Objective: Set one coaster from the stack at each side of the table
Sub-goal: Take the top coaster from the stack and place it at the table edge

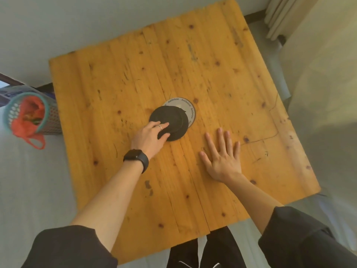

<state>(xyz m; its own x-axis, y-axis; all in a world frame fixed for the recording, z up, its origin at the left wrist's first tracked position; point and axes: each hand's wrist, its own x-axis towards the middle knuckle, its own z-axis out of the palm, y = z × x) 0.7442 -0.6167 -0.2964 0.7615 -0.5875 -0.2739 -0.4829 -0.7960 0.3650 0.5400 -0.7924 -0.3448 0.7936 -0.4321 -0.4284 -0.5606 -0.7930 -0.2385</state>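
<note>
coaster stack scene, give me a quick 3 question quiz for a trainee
1. True or false: the left hand is on the coaster stack.
2. Multiple choice: the right hand is A) lifting a coaster, B) flat on the table beside the stack, C) reaching into the basket.
3. Fill in: the coaster peeking out at the far right of the stack is pale with ____ around its rim.

Key: 1 true; 2 B; 3 lettering. The pale coaster lies under the dark ones, and no coaster shows at any table side yet.
</note>
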